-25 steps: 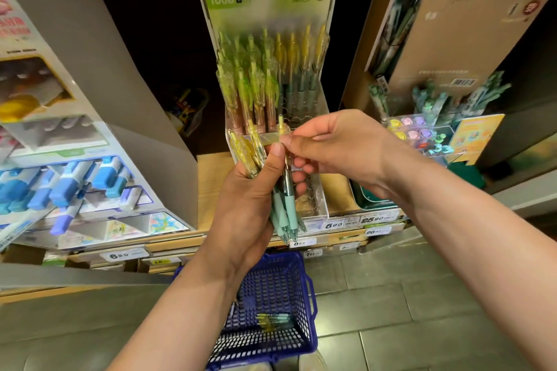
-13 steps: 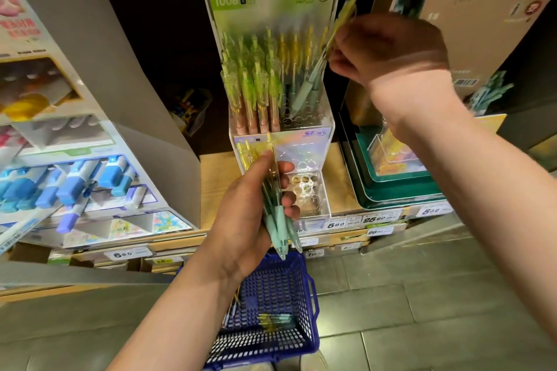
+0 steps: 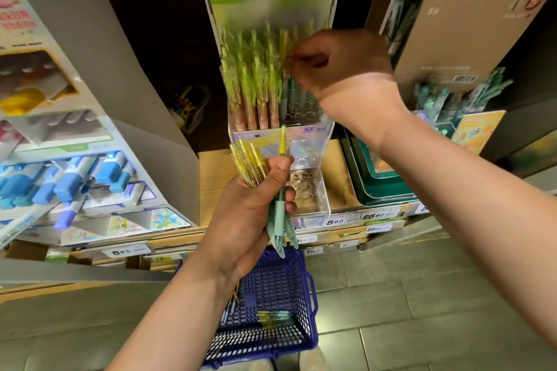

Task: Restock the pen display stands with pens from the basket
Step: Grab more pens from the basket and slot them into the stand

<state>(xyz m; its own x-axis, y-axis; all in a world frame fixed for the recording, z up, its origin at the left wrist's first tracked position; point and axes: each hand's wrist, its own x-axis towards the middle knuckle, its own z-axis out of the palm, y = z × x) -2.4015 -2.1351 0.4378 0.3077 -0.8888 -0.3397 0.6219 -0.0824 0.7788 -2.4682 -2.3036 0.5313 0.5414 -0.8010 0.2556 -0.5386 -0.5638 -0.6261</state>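
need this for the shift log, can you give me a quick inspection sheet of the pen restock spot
surface: wooden shelf with price tags along its front edge; grey tiled floor below.
job's things: clear pen stand, left slots full of green pens, right slots partly empty; blue basket on the floor with a few pens left in it.
clutter: blue marker display to the left; green trays to the right.
grippers: left hand has its grip closed on a bundle of pens; right hand is at the stand's right slots, fingers pinched, whether it holds a pen is hidden.
cables: nothing seen.
surroundings: brown cardboard display upper right.
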